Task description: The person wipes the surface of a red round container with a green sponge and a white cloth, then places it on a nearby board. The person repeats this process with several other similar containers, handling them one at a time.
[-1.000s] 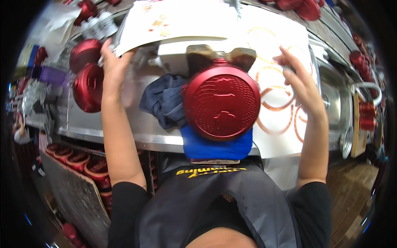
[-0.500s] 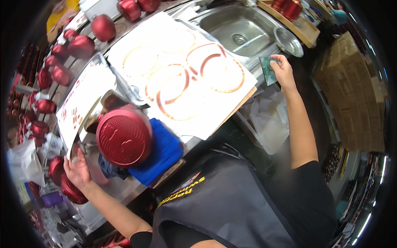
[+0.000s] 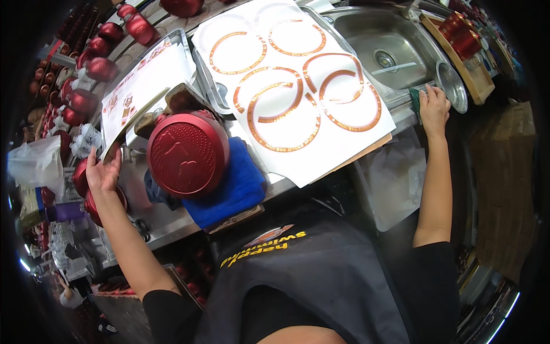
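My right hand point(image 3: 434, 109) grips a flat green scraper point(image 3: 415, 105) near the sink's front edge, beside a metal bowl point(image 3: 451, 89). My left hand point(image 3: 104, 175), palm up, has the near corner of a white sheet with small red-gold prints point(image 3: 134, 86) between its fingers; that sheet bends down toward the hand. Between my hands a red metal vessel point(image 3: 186, 155) lies on its side, its embossed round base facing me, with a folded blue cloth point(image 3: 232, 180) under and beside it. Right of it lies a large white sheet point(image 3: 269, 163) bearing curved red-gold bands point(image 3: 286, 148).
A steel sink point(image 3: 366, 43) adjoins the large sheet at the back right, with a wooden tray point(image 3: 481, 86) of red vessels beyond it. Several red vessels point(image 3: 103, 67) line the left side. A plastic bag point(image 3: 37, 163) hangs there. Stacked brown cartons point(image 3: 504, 189) stand at the right.
The view has turned, so the bench appears shifted right and up. My right hand has turned, with the scraper now seen more edge-on. My left hand stays at the sheet's corner.
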A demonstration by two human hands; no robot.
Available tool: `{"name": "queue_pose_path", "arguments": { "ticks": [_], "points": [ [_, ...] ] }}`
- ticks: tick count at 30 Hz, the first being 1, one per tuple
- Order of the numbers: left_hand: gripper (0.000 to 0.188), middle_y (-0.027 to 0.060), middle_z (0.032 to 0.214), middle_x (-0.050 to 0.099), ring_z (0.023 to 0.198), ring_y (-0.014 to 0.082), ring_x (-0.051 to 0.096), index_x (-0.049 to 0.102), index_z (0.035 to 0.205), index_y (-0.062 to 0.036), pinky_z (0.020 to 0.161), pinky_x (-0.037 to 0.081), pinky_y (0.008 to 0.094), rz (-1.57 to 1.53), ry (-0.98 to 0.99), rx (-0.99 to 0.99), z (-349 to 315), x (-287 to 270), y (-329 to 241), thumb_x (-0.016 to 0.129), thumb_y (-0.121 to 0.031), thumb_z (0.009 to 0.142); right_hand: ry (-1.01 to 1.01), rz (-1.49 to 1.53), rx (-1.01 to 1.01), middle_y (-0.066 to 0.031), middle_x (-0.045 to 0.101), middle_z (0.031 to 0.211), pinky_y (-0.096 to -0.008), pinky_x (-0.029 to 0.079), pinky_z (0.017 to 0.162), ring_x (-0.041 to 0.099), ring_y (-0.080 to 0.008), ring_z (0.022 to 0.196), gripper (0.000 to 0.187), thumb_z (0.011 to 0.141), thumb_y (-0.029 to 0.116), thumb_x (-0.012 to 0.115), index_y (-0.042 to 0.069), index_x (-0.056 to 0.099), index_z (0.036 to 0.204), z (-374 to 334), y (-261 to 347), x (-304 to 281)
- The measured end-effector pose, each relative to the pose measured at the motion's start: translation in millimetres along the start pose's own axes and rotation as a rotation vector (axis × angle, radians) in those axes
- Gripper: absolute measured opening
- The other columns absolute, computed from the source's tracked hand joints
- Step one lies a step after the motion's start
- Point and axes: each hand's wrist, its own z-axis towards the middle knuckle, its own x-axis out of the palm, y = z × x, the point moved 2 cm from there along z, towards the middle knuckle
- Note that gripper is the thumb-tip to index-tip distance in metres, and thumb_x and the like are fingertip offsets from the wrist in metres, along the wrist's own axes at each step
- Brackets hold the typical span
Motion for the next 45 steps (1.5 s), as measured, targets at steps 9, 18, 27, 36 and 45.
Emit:
{"name": "queue_pose_path", "arguments": {
  "ticks": [9,18,27,36,45],
  "points": [
    [0.068,0.0269,0.136,0.044,0.129,0.0451,0.049,0.029,0.136,0.0141,0.108,0.048,0.0566,-0.164,-0.08,0.011,2.2,35.6,-8.7,0.069,-0.022,0.095,0.717,1.315,0.004,-0.0067,0.069,0.11,-0.0249,0.053,0.079,0.063,-0.0079,0.094,0.038,0.104,0.027,0.058,0.001,0.062,0.13,65.2,207.1,-59.6],
    [0.036,0.0304,0.113,0.062,0.102,0.039,0.067,0.045,0.117,0.023,0.089,0.064,0.04,-0.109,0.074,-0.128,35.9,11.2,-21.8,0.053,0.001,0.09,1.417,1.21,-0.047,-0.0165,0.072,0.091,-0.0303,0.06,0.068,0.071,-0.0192,0.076,0.059,0.104,0.05,0.048,-0.005,0.059,0.12,54.0,448.5,-21.9],
    [0.043,0.0323,0.123,0.061,0.107,0.0369,0.068,0.05,0.123,0.0195,0.092,0.062,0.0384,-0.209,0.226,-0.257,74.3,-19.7,-39.1,0.058,-0.013,0.097,1.433,1.402,0.006,-0.0262,0.07,0.102,-0.0407,0.062,0.067,0.073,-0.0326,0.084,0.057,0.103,0.04,0.05,-0.014,0.054,0.119,46.4,477.5,-30.0],
    [0.039,0.0288,0.127,0.063,0.118,0.0457,0.061,0.051,0.129,0.0138,0.1,0.054,0.0585,0.079,0.048,0.059,97.5,5.2,-52.3,0.054,-0.011,0.099,0.623,1.608,-0.613,-0.009,0.07,0.099,-0.0268,0.054,0.075,0.068,-0.0142,0.09,0.045,0.096,0.041,0.063,0.0,0.066,0.116,8.1,195.6,-165.5],
    [0.048,0.0293,0.138,0.053,0.13,0.0452,0.051,0.045,0.138,0.0098,0.107,0.045,0.0614,-0.048,-0.197,0.038,89.3,35.4,-46.4,0.046,-0.021,0.1,-0.013,1.987,0.756,-0.0098,0.072,0.088,-0.0297,0.056,0.062,0.07,-0.0165,0.075,0.031,0.103,0.03,0.055,0.001,0.065,0.108,-185.3,-190.6,-88.4]
  ]
}}
